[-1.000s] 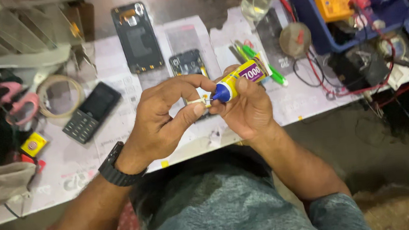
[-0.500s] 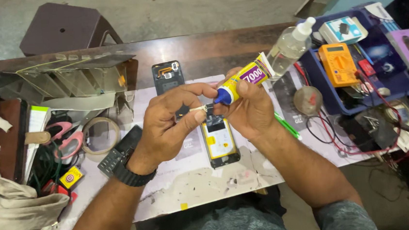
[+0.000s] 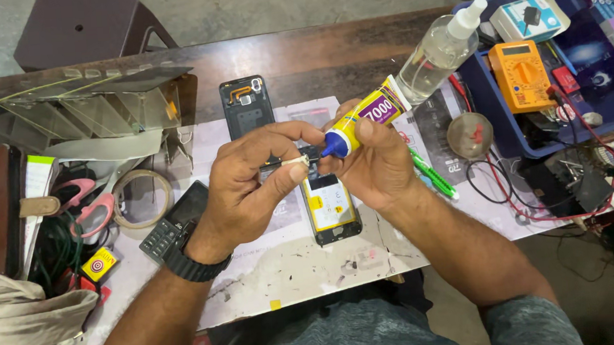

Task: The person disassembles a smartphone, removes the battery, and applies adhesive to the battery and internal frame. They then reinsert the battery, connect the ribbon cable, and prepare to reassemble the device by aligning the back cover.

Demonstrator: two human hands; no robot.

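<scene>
Right hand (image 3: 376, 163): clenched round a yellow glue tube (image 3: 365, 117), blue nozzle pointing left, held above the tabletop (image 3: 293, 268).
Left hand (image 3: 253, 184): wristwatch worn; thumb and forefinger pinch a small pale cap (image 3: 295, 163), just beside the nozzle tip.
Below the hands: opened phone (image 3: 332, 211) with its insides showing, flat on the tabletop.
Further back: black phone back cover (image 3: 245, 106).
Left: keypad phone (image 3: 174, 223); tape roll (image 3: 140, 199).
Right: clear spray bottle (image 3: 440, 51); orange multimeter (image 3: 522, 74) in a blue tray (image 3: 498, 143); green toothbrush (image 3: 435, 177).
</scene>
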